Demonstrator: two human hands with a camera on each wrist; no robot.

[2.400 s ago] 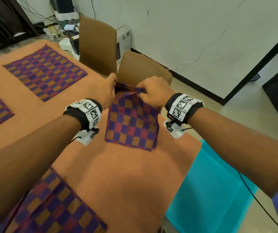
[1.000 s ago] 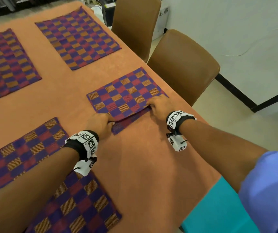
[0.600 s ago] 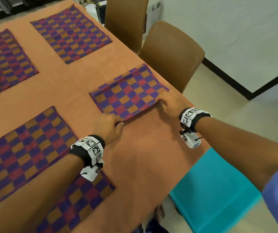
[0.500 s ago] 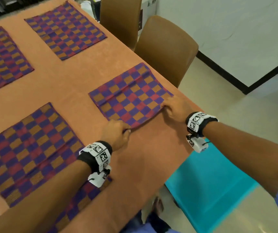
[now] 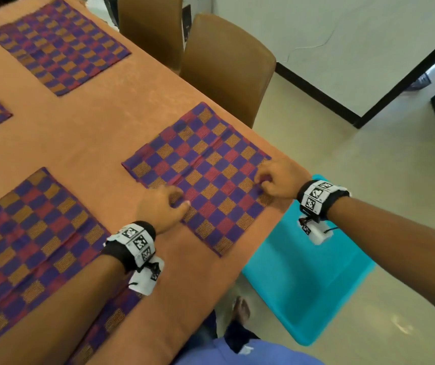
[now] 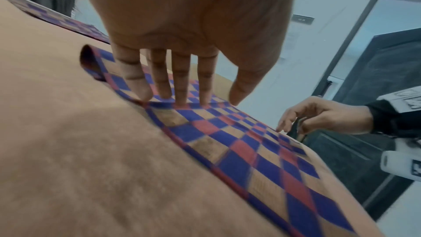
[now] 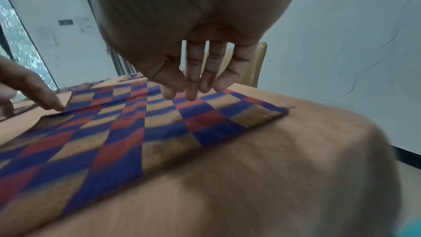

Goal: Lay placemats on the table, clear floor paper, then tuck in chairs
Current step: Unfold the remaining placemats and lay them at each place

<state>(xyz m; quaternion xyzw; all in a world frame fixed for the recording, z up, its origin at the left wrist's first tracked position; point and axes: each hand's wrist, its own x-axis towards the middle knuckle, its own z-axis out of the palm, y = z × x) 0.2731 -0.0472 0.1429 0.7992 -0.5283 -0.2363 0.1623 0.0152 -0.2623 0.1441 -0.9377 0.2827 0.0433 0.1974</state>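
A purple, red and orange checked placemat (image 5: 206, 164) lies spread out near the table's right corner. My left hand (image 5: 179, 204) rests on its left side. In the left wrist view the straight fingers (image 6: 182, 96) press down on the placemat (image 6: 227, 136), and its far left edge curls up a little. My right hand (image 5: 262, 181) sits on the mat's right side. Its fingertips (image 7: 191, 95) hang loosely bunched and touch the placemat (image 7: 114, 123), with no cloth pinched.
The orange-clothed table (image 5: 79, 133) bears other checked placemats, one far (image 5: 58, 46) and one near left (image 5: 27, 233). Two brown chairs (image 5: 227, 67) (image 5: 150, 25) stand along the far side. A turquoise flat thing (image 5: 303, 285) lies low beside the corner, near my foot (image 5: 240, 309).
The placemat, folded in half half a second ago, now lies opened to full size toward the table's edge. Both hands have let go of its edge and rest on its middle.
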